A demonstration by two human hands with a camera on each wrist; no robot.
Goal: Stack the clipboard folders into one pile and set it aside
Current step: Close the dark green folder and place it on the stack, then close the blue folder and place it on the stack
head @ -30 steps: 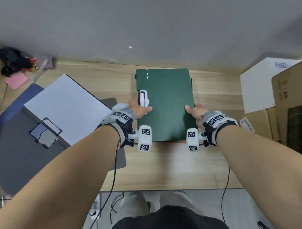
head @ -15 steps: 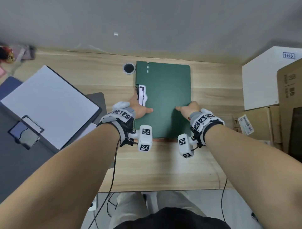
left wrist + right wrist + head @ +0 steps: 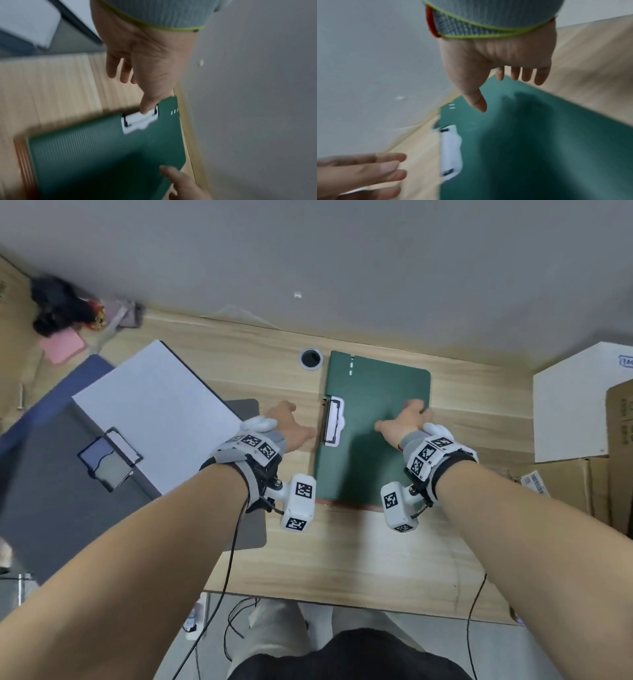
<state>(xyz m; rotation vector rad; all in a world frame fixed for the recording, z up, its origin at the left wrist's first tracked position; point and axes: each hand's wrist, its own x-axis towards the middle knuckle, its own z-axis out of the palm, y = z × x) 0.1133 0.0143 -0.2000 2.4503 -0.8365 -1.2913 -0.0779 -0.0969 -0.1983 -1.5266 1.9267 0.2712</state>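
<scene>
A dark green clipboard folder (image 3: 373, 440) lies flat on the wooden table, its white clip (image 3: 334, 422) on the left edge. A thin red edge (image 3: 342, 503) of another folder shows under its near side. My left hand (image 3: 291, 419) is just left of the folder, fingers loose and holding nothing; in the blurred left wrist view its thumb tip (image 3: 145, 109) is at the clip (image 3: 137, 121). My right hand (image 3: 407, 417) is spread over the cover near the right edge, fingers straight (image 3: 527, 75). At the left lies an open grey clipboard folder (image 3: 51, 491) with white paper (image 3: 154, 412), on a blue folder (image 3: 68, 385).
A round cable hole (image 3: 311, 358) sits beside the green folder's far left corner. A white box (image 3: 579, 405) and cardboard boxes (image 3: 616, 457) stand at the right. Dark clutter (image 3: 65, 306) and a pink item (image 3: 63, 349) lie at the far left. The wall runs behind the table.
Both hands have released the green folder's sides. The left hand has drawn off to the left of the clip. The right hand has slid forward over the cover.
</scene>
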